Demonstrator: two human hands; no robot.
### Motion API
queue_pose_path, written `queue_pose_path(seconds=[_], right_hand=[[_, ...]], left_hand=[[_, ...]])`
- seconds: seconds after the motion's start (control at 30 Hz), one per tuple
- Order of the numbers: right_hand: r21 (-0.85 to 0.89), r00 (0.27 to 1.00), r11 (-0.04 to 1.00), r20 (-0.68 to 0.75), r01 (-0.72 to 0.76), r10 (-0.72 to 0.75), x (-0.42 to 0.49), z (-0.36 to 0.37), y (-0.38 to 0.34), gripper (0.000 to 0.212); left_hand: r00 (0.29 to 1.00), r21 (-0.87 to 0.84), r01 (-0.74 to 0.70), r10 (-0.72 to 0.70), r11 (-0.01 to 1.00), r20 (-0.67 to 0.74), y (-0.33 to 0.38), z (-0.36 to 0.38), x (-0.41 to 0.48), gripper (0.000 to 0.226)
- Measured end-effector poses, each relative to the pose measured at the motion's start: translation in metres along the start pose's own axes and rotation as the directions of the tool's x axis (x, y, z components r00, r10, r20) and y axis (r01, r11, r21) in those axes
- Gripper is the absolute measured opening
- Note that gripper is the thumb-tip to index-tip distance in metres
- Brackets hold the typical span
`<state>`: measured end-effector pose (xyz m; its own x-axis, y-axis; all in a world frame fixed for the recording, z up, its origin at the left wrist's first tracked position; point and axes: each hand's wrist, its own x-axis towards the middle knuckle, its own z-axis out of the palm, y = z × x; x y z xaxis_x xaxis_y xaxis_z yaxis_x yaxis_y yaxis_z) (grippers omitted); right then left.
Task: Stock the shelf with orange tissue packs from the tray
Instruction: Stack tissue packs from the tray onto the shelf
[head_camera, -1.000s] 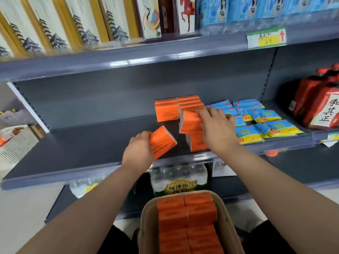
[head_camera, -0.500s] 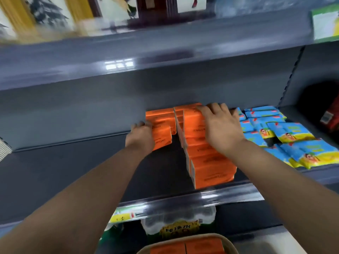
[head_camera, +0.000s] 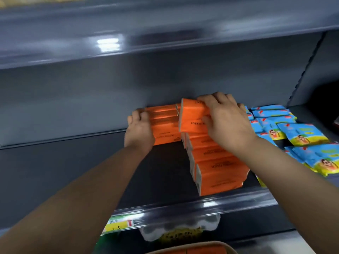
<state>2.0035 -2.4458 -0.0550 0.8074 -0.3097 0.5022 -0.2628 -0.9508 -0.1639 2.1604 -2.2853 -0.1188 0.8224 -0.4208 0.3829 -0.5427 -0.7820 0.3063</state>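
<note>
Orange tissue packs stand in two rows on the dark grey shelf (head_camera: 77, 173). My left hand (head_camera: 138, 129) presses on the left side of the short back row (head_camera: 165, 123), gripping its front pack. My right hand (head_camera: 222, 120) holds one orange pack (head_camera: 191, 117) tilted above the far end of the long row (head_camera: 216, 165), which runs to the shelf's front edge. The beige tray (head_camera: 190, 248) with more orange packs shows at the bottom edge.
Blue and yellow packets (head_camera: 300, 136) lie to the right of the orange rows. The upper shelf (head_camera: 165, 39) hangs close above. A pack of water bottles (head_camera: 179, 230) sits below, behind a yellow price label (head_camera: 117, 225).
Both hands have reached deeper into the shelf. The left-hand pack now stands against the back row. My right hand has lifted its pack to the far end of the long row.
</note>
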Motion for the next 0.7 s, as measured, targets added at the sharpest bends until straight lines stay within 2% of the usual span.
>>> queue_pose_path(seconds=[0.13, 0.27, 0.47, 0.57, 0.7], right_hand=[[0.074, 0.996, 0.996, 0.067, 0.049, -0.054, 0.021, -0.002, -0.04, 0.051], [0.095, 0.976, 0.992, 0.195, 0.08, -0.097, 0.034, 0.016, -0.075, 0.048], [0.032, 0.922, 0.998, 0.383, 0.051, -0.059, 0.028, 0.055, -0.09, 0.057], [-0.029, 0.92, 0.999, 0.392, 0.018, -0.005, 0.025, 0.066, -0.085, 0.065], [-0.089, 0.93, 0.996, 0.367, 0.017, 0.017, 0.026, 0.077, -0.085, 0.061]], left_hand=[[0.999, -0.046, 0.047, -0.046, 0.998, 0.023, -0.021, -0.032, -0.008, 0.059], [0.992, -0.094, 0.118, -0.113, 0.989, 0.063, -0.043, -0.053, -0.013, 0.06], [0.939, -0.247, 0.125, -0.034, 0.961, 0.342, -0.062, -0.043, -0.031, 0.042], [0.916, -0.255, 0.12, -0.009, 0.959, 0.401, -0.059, -0.033, -0.038, 0.045], [0.902, -0.286, 0.104, 0.031, 0.952, 0.432, -0.048, -0.024, -0.037, 0.042]])
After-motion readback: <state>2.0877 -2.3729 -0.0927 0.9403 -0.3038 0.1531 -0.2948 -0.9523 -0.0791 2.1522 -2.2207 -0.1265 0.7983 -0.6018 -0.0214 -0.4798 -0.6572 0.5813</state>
